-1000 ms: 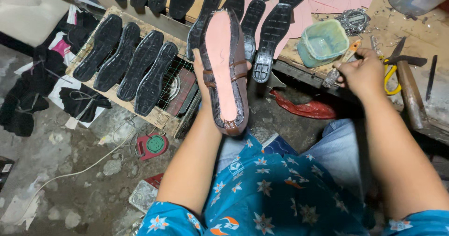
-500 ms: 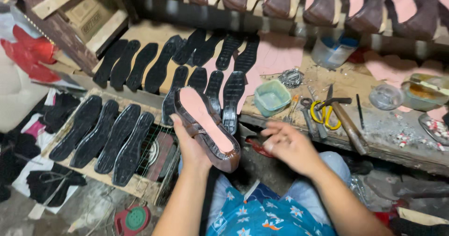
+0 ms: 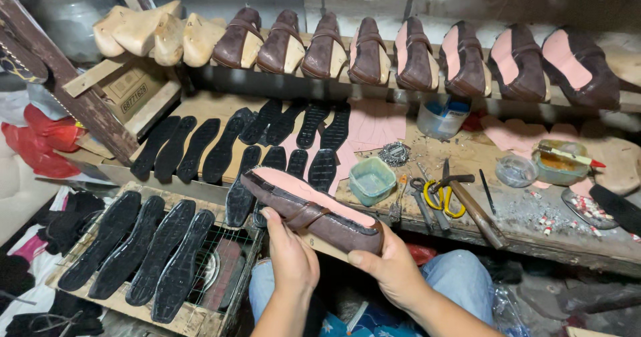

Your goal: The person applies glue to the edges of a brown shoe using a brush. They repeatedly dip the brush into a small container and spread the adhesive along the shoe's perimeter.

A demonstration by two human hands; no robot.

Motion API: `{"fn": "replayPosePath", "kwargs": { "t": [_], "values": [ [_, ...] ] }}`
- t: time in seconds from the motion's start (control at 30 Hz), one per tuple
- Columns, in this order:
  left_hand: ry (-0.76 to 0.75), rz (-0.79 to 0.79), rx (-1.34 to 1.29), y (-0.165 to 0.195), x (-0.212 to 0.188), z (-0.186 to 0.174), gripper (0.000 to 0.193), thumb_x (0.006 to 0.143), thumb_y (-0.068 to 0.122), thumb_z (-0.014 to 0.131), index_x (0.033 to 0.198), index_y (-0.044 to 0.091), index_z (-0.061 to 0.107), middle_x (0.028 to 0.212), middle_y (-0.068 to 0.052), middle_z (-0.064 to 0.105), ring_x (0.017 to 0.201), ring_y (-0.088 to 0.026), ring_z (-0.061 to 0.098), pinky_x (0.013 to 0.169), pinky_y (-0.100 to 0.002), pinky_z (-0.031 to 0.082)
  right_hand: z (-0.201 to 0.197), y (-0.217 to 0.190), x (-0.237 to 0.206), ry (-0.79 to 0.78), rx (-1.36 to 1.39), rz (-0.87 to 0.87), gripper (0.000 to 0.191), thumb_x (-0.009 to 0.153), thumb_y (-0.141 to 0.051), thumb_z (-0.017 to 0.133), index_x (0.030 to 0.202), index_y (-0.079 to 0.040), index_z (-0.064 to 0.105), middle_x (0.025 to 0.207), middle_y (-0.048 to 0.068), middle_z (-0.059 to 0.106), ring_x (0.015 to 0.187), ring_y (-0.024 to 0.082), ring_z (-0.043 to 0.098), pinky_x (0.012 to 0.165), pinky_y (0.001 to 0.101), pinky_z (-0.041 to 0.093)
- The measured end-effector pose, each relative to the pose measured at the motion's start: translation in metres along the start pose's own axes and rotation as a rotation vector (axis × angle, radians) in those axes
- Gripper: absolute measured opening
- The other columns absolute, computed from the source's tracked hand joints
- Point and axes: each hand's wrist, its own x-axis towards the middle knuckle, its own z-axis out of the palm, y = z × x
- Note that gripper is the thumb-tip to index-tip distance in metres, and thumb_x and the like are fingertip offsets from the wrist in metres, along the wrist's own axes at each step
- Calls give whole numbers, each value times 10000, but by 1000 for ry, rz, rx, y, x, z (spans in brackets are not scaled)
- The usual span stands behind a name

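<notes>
Gripping a brown shoe (image 3: 314, 210) (pink sole side up) at lower centre of the frame, the left hand (image 3: 292, 257) wraps its middle while the right hand (image 3: 394, 270) cups what seems the heel end. Behind it, a green tub (image 3: 372, 180) and yellow-handled scissors (image 3: 444, 197) sit on the workbench (image 3: 534, 227).

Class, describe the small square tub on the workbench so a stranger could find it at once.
Start at the wooden workbench. Near its front edge, just beyond the brown shoe, sits the tub, left of the yellow-handled scissors. It alone is pale green and square.
</notes>
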Motion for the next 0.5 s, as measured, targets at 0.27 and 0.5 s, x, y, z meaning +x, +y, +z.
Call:
{"fn": "replayPosePath", "kwargs": {
  "t": [0.27, 0.5],
  "values": [
    [-466, -309, 647, 5, 13, -68, 639, 1006, 525, 400, 1467, 100, 521, 1216, -128, 646, 915, -202, 635, 717, -338, 533, 8, -95, 30, 9, 20, -292, 677, 848, -214, 744, 1406, 102, 526, 1330, 190, 662, 1228, 287, 654, 1134, 424, 472],
    [-561, -58, 1623, -4, 8, -130, 480, 918, 522, 695, 1000, 52, 741, 777, -143, 698, 779, -331, 678, 694, -441, 521, 28, -222, 123, 73, -660, -1008, 633, 978, -299, 829, 1395, 62, 518, 1315, 74, 648, 1183, 154, 610, 1119, 307, 480]
  ]
}}
